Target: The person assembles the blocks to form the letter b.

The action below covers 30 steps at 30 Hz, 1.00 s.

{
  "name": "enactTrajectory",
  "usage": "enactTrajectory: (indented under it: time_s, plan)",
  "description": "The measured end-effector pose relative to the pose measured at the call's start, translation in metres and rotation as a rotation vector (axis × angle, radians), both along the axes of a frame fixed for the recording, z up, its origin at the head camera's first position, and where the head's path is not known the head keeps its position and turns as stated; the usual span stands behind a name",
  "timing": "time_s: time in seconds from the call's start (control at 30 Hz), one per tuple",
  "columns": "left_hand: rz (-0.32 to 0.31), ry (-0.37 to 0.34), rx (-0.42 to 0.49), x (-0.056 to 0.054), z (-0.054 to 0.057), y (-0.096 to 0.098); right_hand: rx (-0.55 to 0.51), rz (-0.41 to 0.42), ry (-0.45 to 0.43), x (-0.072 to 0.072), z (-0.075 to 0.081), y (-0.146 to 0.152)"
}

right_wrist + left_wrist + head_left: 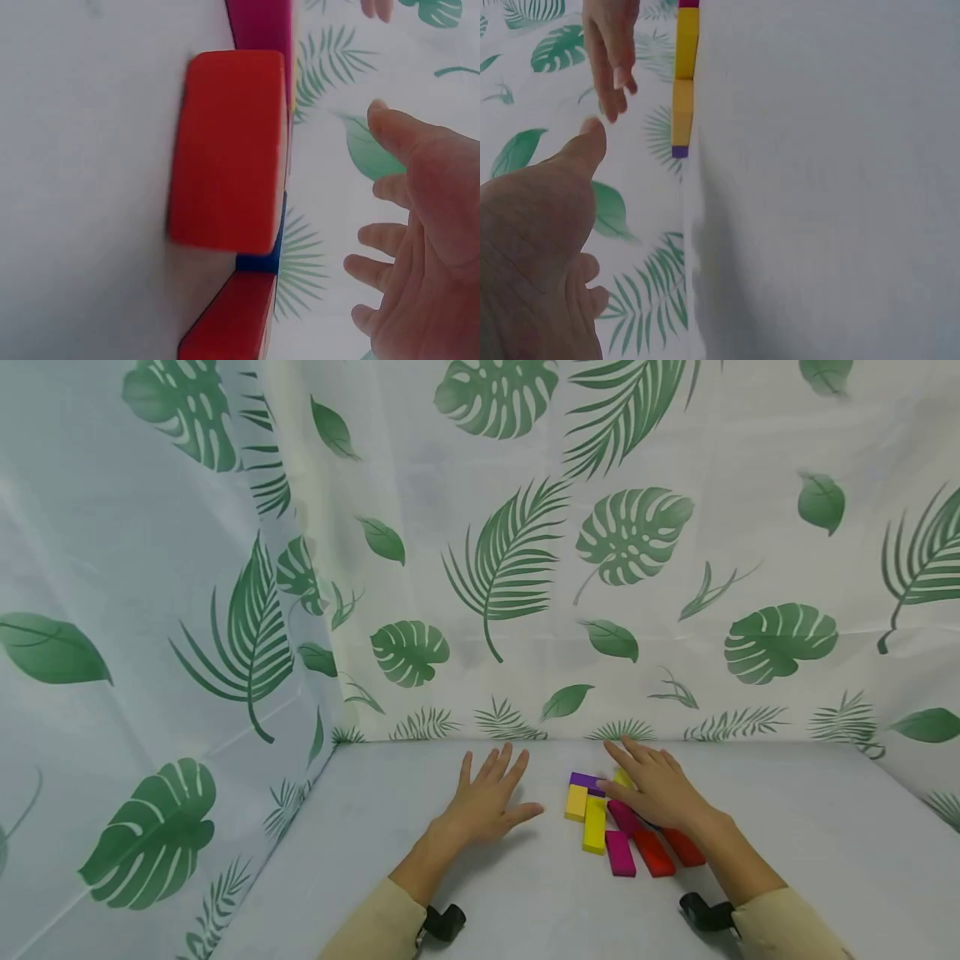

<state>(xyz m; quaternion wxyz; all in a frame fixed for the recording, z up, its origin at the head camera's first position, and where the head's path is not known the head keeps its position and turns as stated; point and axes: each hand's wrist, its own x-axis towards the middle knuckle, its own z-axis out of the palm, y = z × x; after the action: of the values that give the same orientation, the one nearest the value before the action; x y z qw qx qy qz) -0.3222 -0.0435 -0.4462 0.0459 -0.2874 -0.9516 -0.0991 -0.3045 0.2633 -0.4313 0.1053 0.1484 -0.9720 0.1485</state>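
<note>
Though near block edges (pixel 575 804), left hand (pixel 482 806) with room

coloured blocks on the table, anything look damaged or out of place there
Nothing stands out: no damage or spill shows on the visible blocks. The two red blocks lie slanted, which seems ordinary in a loose cluster. In the head view, the right hand hides part of it.
</note>
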Motion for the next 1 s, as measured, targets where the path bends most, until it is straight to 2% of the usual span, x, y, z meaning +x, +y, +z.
enactTrajectory:
  time_s: [0.17, 0.43, 0.63, 0.87, 1.0]
  plan:
    - [-0.037, -0.027, 0.007, 0.0, -0.003, 0.016, -0.01, -0.008, -0.016, -0.008, 0.0, -0.004]
    - [-0.15, -0.064, -0.028, -0.001, -0.005, 0.041, 0.002, 0.045, -0.059, -0.016, -0.002, -0.008]
    - [-0.181, -0.078, -0.082, 0.0, -0.008, 0.05, 0.016, 0.064, -0.083, -0.012, -0.004, -0.008]
    - [-0.23, -0.147, -0.074, 0.001, -0.012, 0.051, -0.05, 0.114, -0.156, -0.003, -0.003, -0.006]
    - [-0.244, -0.168, -0.086, 0.003, -0.012, 0.051, -0.068, 0.146, -0.157, 0.001, -0.002, -0.007]
